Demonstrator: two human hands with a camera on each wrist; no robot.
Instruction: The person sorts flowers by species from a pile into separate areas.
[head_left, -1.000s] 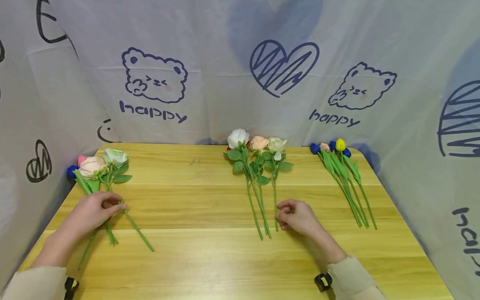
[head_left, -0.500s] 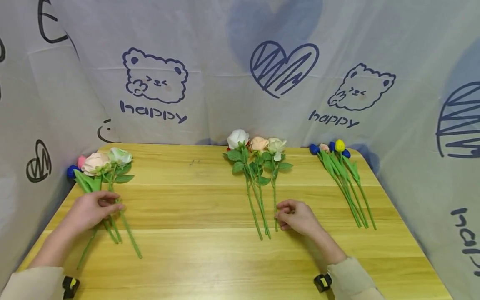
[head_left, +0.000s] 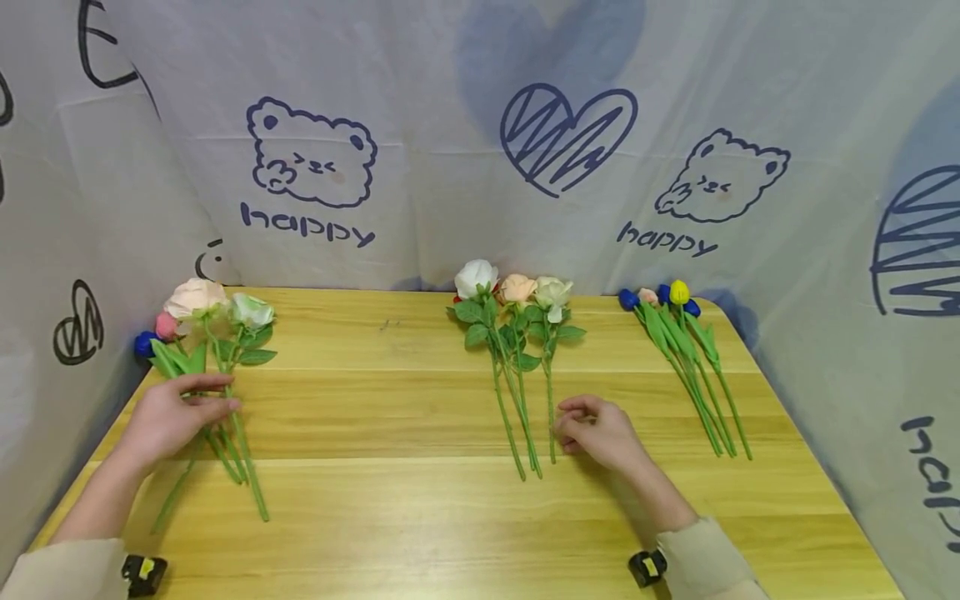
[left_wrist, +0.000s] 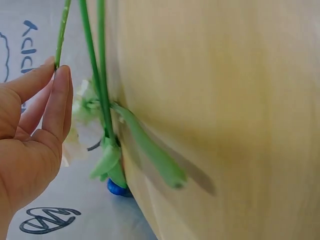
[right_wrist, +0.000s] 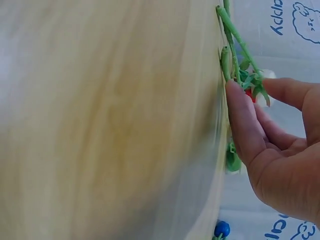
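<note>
On the left, my left hand (head_left: 168, 421) pinches a green rose stem (left_wrist: 61, 40) between thumb and fingertips, above the table. A peach rose (head_left: 197, 298) and a green-white rose (head_left: 253, 310) stand out beyond this hand; which one its pinched stem bears I cannot tell. Beneath lie a pink tulip (head_left: 166, 325) and a blue tulip (head_left: 146, 343). At the middle, my right hand (head_left: 603, 435) rests beside the stem of a cream rose (head_left: 553, 292). In the right wrist view its thumb and forefinger stand apart, the forefinger close to a stem end (right_wrist: 225, 60).
A white rose (head_left: 476, 278) and another peach rose (head_left: 517, 287) lie left of the cream one. Several tulips, one with a yellow head (head_left: 679, 291), lie at the right of the wooden table (head_left: 390, 525). Printed cloth (head_left: 427, 192) hangs close behind.
The left hand's rose stem has swung, its lower end moving left. The peach rose has shifted up and the green-white rose right. My right hand has hardly moved.
</note>
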